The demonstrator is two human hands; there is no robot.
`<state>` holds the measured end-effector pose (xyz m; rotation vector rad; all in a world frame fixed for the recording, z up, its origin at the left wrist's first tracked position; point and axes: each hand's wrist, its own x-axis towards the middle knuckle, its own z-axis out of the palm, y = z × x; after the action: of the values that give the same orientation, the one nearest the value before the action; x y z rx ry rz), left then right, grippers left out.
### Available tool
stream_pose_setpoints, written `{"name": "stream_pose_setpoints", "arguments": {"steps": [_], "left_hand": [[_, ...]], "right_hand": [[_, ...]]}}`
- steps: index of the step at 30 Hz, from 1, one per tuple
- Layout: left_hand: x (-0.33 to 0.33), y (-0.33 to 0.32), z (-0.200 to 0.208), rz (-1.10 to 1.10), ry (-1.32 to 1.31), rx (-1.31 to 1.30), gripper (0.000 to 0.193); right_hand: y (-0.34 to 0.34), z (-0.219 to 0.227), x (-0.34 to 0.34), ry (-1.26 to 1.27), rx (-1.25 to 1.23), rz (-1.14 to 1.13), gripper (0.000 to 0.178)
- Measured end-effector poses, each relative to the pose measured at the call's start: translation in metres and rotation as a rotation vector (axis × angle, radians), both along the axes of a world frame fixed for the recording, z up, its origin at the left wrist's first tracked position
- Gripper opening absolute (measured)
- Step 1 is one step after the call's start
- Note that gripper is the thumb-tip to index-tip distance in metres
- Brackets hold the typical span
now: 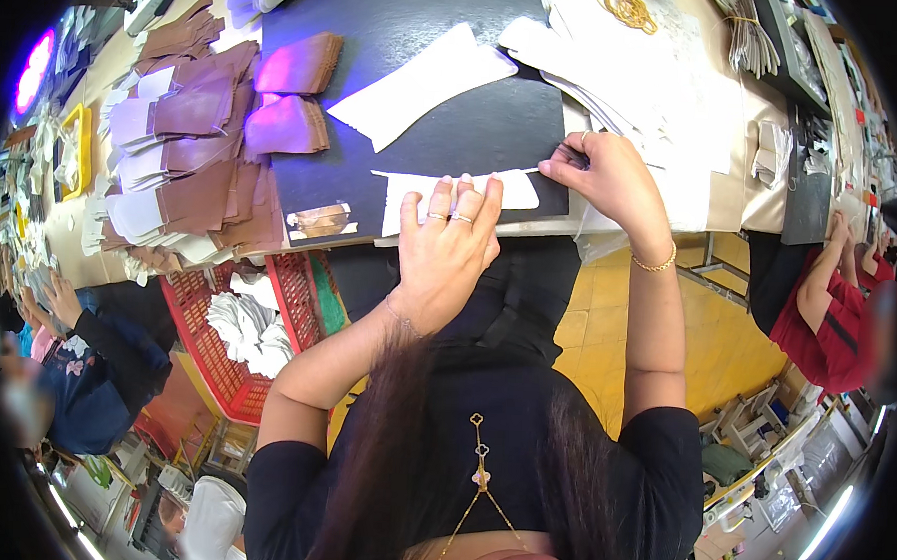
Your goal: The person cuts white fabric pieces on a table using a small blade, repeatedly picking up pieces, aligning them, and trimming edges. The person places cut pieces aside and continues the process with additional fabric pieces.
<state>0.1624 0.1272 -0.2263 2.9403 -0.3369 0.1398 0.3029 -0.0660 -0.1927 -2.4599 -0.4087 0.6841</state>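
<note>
My left hand (448, 242) lies with fingers stretched out on a white cut piece (517, 191) at the near edge of the black mat (358, 181). A narrow white strip (535, 171) runs along the far edge of that piece. At the strip's right end my right hand (598, 176) pinches it between thumb and forefinger. Beyond the hands, another white piece (417, 83) with a curved outline rests alone on the mat. To its right sits a fanned stack of white pieces (587, 81). What lies under my left palm is hidden.
Stacks of brown and white cut pieces (201, 104) cover the table's left side, with two brown piles (293, 123) on the mat. Rubber bands (625, 9) lie at the far right. A red basket (230, 366) holding white material stands below left. Other people work on both sides.
</note>
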Motion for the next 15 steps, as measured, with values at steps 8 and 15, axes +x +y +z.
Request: {"name": "stream_pose_setpoints", "arguments": {"steps": [8,15], "left_hand": [[0.006,-0.008,0.004,-0.003,0.013,0.052,0.063],[0.015,-0.004,0.014,-0.03,0.037,0.006,0.064]], "right_hand": [[0.003,-0.006,-0.005,-0.124,-0.032,0.021,0.025],[-0.004,0.007,-0.061,-0.384,0.012,0.069,0.018]]}}
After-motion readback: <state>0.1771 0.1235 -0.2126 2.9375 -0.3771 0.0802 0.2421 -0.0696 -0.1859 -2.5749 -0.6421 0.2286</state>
